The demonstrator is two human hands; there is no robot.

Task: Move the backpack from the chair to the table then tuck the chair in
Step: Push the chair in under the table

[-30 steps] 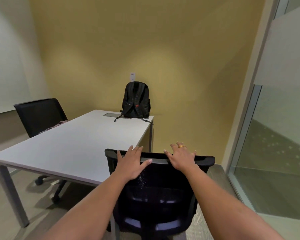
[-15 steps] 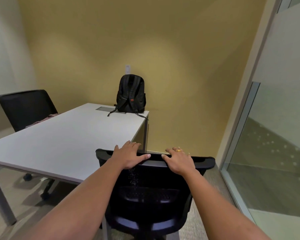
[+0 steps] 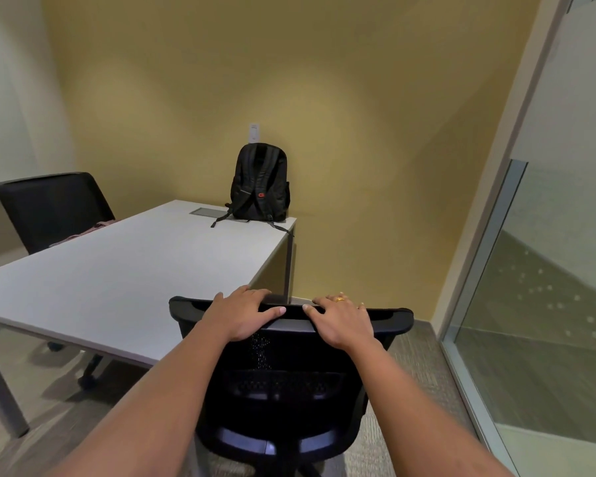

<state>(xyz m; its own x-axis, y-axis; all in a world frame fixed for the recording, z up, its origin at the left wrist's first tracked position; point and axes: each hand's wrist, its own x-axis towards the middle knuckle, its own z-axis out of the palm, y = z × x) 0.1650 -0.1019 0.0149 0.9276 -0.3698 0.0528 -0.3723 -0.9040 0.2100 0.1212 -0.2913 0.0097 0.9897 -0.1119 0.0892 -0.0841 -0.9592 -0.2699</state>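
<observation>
A black backpack [image 3: 260,183] stands upright at the far right corner of the white table [image 3: 117,270], leaning against the yellow wall, its straps trailing on the tabletop. Directly in front of me is a black mesh office chair [image 3: 289,373], close to the table's right side. My left hand [image 3: 243,313] and my right hand [image 3: 341,320] both rest on the top edge of the chair's backrest, fingers curled over it. A gold ring shows on my right hand.
A second black chair [image 3: 54,208] stands at the table's far left side with a pinkish item on it. A frosted glass partition [image 3: 547,270] runs along the right. The yellow wall [image 3: 358,132] lies behind the table, and a table leg [image 3: 0,383] stands at the left.
The chair and both hands have shifted slightly forward toward the table's right side, the fingers curling further over the backrest. The backpack stays put.
</observation>
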